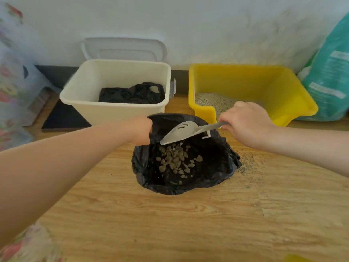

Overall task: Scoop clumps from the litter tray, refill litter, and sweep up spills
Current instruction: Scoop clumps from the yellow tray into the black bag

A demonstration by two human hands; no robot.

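A grey slotted scoop [181,131] is held by its handle in the right hand [245,125], whose fingers are curled tightly round the handle end; the fingertips are tucked under the hand and mostly hidden. The scoop is tilted with its bowl pointing down and to the left, over the open mouth of a black bag [215,163] that sits on the wooden floor [188,224]. The far left rim of the bag is gripped by the left hand [141,131], its fingers closed over the plastic so that the mouth is held open; the fingertips themselves are hidden behind the rim. A heap of grey-brown clumps [177,161] lies in the bottom of the bag, just below the lip of the scoop.

A yellow tray [283,91] stands on the floor by the wall, beyond the right hand, with pale litter [213,101] seen in its left part. Spilled litter [247,163] is scattered on the floor just to the right of the bag. A cream bin [117,110] stands left of the tray, also by the wall, with dark plastic [132,94] in its bottom and a white lid [124,48] leant against the wall behind it. A teal sack [330,72] stands right of the tray.
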